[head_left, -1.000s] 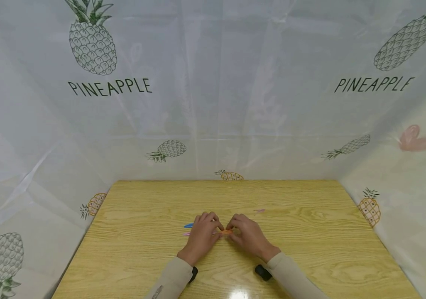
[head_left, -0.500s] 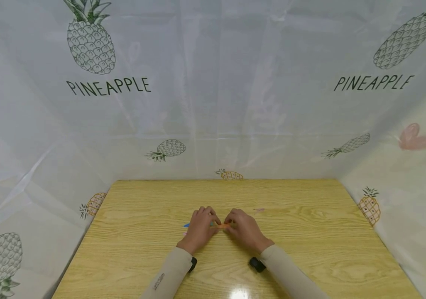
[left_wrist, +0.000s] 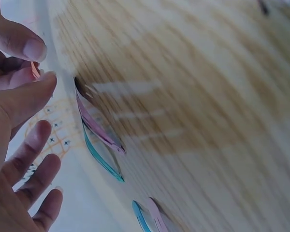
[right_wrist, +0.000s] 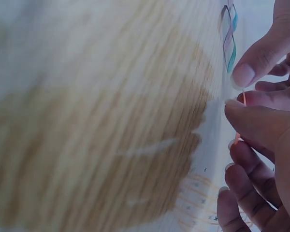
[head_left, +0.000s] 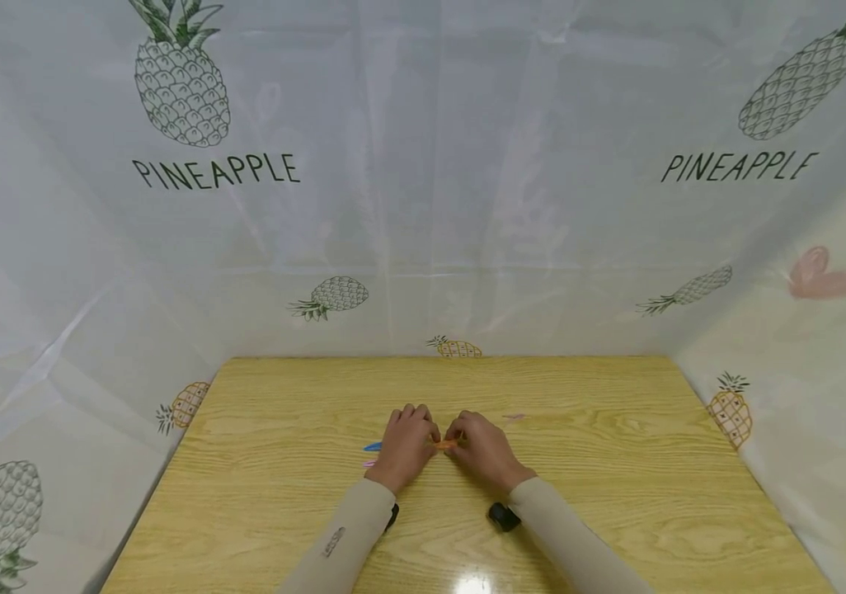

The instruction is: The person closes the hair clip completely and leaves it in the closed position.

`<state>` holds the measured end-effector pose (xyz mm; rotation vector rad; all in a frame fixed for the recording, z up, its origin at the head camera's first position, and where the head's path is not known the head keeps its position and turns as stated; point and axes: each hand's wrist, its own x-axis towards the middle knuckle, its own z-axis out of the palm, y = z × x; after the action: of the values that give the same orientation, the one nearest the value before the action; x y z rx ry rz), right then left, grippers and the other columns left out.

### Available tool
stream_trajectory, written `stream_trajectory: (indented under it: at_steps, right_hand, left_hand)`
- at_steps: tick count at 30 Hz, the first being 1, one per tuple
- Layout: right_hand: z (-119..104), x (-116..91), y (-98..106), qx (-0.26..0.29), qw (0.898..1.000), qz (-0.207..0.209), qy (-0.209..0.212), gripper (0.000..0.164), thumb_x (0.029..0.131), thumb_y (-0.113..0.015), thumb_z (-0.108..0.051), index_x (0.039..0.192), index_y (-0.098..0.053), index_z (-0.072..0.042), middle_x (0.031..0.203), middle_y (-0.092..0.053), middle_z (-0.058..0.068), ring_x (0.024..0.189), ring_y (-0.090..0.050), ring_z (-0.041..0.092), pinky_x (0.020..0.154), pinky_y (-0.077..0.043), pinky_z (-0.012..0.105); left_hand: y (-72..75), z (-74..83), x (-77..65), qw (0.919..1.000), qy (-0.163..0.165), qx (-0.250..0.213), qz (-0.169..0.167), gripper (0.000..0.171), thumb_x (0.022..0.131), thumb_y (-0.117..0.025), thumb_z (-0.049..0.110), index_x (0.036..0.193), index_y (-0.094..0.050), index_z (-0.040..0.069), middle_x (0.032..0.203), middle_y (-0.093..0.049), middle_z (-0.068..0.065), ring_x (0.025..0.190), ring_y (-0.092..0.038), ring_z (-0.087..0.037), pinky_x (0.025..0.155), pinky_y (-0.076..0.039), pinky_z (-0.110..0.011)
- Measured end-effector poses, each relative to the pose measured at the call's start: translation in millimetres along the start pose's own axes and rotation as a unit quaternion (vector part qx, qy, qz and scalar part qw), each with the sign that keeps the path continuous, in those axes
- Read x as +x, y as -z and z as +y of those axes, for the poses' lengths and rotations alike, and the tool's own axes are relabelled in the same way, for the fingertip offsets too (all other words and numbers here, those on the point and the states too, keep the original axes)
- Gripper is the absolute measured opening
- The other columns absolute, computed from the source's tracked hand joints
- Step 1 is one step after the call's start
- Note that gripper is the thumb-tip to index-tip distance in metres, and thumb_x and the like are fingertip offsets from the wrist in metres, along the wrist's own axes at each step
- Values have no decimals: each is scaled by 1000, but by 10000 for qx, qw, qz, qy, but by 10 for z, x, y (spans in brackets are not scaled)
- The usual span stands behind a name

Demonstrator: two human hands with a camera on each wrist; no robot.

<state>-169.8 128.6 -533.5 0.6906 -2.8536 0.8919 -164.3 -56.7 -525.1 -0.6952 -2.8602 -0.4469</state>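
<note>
An orange hair clip spans the gap between the two hands over the middle of the table. The left hand pinches one end of it between thumb and index finger, its other fingers loosely bent in the left wrist view. Thumb and fingers of the right hand grip the other end, and only a thin orange edge of the clip shows in the right wrist view. Beside the left hand lie a blue hair clip and a pink hair clip, both partly hidden by that hand.
More clips show on the wooden table in the left wrist view, among them a pink clip against a teal clip. A small pinkish clip lies beyond the right hand. Pineapple-printed sheeting encloses the back and sides.
Both hands have shifted slightly away from the body, carrying the orange hair clip with them. The clips lying on the table have stayed in place.
</note>
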Motion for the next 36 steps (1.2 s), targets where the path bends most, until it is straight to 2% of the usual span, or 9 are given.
stream_trajectory:
  at_steps: [11, 22, 36]
  right_hand:
    - [34, 50, -33, 243, 9995, -192, -40, 7, 91, -83, -4, 91, -78, -9, 90, -64, -1, 80, -59, 12, 73, -54, 31]
    - [68, 57, -37, 357, 9990, -251, -60, 11, 90, -84, -3, 94, -78, -10, 89, -62, -2, 81, -64, 14, 73, -57, 31]
    - [66, 50, -15, 298, 9993, -213, -44, 12, 89, -86, -6, 97, -78, -9, 91, -64, -1, 82, -64, 15, 74, -56, 32]
  left_hand:
    - [-18, 24, 27, 9996, 69, 270, -72, 8, 89, -89, 26, 92, -83, 21, 102, -64, 3, 98, -55, -20, 90, -46, -39]
    - [-40, 38, 20, 9993, 140, 343, -85, 9, 89, -88, 27, 93, -81, 23, 97, -61, 4, 93, -53, -18, 89, -47, -39]
    - [-16, 62, 14, 9998, 151, 111, 39, 10, 88, -89, 24, 93, -81, 19, 97, -62, 3, 91, -52, -18, 86, -46, -39]
